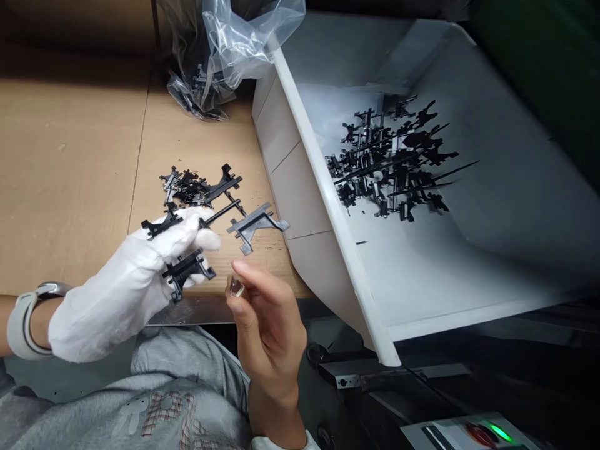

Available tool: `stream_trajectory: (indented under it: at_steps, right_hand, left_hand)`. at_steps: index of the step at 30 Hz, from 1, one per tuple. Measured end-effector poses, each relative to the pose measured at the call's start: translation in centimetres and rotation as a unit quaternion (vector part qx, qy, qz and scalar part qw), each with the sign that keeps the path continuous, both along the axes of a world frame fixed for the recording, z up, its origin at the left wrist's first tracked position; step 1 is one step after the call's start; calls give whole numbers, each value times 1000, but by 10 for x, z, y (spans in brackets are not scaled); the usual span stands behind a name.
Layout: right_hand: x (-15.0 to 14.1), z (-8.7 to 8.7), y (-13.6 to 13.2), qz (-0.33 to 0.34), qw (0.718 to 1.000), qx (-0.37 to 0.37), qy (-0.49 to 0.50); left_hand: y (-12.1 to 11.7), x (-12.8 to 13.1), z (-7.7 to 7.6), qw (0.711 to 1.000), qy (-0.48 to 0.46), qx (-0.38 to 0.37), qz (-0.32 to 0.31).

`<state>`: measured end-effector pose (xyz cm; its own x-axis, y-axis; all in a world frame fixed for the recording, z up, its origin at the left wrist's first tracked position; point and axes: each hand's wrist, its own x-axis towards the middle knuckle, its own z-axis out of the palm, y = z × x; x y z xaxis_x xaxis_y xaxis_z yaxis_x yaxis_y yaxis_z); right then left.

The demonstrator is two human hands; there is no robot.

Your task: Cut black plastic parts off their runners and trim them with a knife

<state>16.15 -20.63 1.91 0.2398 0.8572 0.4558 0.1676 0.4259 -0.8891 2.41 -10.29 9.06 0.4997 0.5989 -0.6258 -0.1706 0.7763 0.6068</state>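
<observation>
My left hand (135,269), in a white glove, is closed around a sprue of black plastic brackets (187,269). Its thin runner points to the right, and brackets stick out on several sides of the glove. The rightmost bracket (257,225) looks greyer in the light. Just below it, my bare right hand (274,331) pinches a small shiny piece (236,287) between thumb and forefinger. Most of that piece is hidden, so its kind is unclear. The two hands are apart. Behind the glove, a pile of small black brackets (185,184) lies on the brown tabletop (84,156).
At the right, a large white bin (323,181) leans with its mouth toward me and holds a heap of black sprues (389,162). A clear plastic bag (201,87) with black parts stands at the back. A control box (469,434) with a green light is lower right.
</observation>
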Motion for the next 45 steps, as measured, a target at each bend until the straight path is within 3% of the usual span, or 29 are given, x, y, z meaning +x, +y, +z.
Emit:
stream_trajectory:
  at_steps: [3,7,15,25,30,34,40,43,45]
  right_hand:
    - [-7,0,-5,20,999,-11,-29]
    - [-16,-4,-2,62,997,-4,-47]
    - [-20,-6,3,67,997,4,-41]
    - [-23,-8,5,63,998,18,-24]
    - [-21,-5,3,61,997,19,-36]
    - [-17,-7,-2,20,999,-17,-41]
    - [6,-1,-19,21,998,-55,-33]
    - [18,10,-33,-7,998,-55,-16]
    - [23,18,-39,-72,996,-57,6]
  left_hand:
    - [3,4,-2,993,91,64,49]
    - [6,5,-3,984,113,114,82]
    - [5,-2,-8,991,110,73,30]
    - [3,7,1,994,105,-20,35]
    - [0,3,0,997,72,3,18]
    - [-3,-1,-6,998,63,17,11]
    - [9,3,-7,985,100,138,23]
    - [28,3,-6,965,125,224,-57]
    - [42,-1,-5,942,140,274,-136]
